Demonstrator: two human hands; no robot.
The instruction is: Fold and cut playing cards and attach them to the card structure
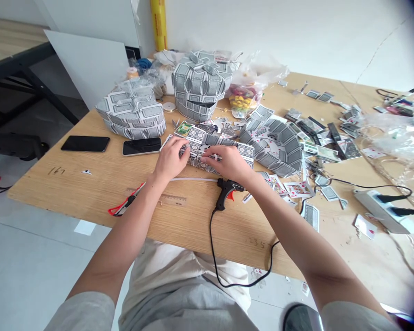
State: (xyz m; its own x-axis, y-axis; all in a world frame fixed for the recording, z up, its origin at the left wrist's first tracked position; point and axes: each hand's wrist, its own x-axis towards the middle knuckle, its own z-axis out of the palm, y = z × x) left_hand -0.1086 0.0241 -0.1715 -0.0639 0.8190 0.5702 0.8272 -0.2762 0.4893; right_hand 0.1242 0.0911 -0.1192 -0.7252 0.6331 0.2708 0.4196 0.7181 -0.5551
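Note:
A long piece made of joined playing cards (245,151) lies on the wooden table in front of me, its patterned backs showing. My left hand (173,157) rests at its left part, with the fingers curled onto the cards. Over its middle, my right hand (224,161) is closed in a pinch on the same piece. The black glue gun (225,193) lies just below my right hand, its cable hanging off the table's front edge. A red-handled cutter (127,201) and a clear ruler (172,199) lie near my left forearm.
Two card-built boxes (133,112) (200,87) stand at the back. An open card basket (274,147) sits to the right among loose cards. Two phones (85,143) (142,146) lie left. A power strip (382,211) is at the right, and a bag (243,96) stands behind.

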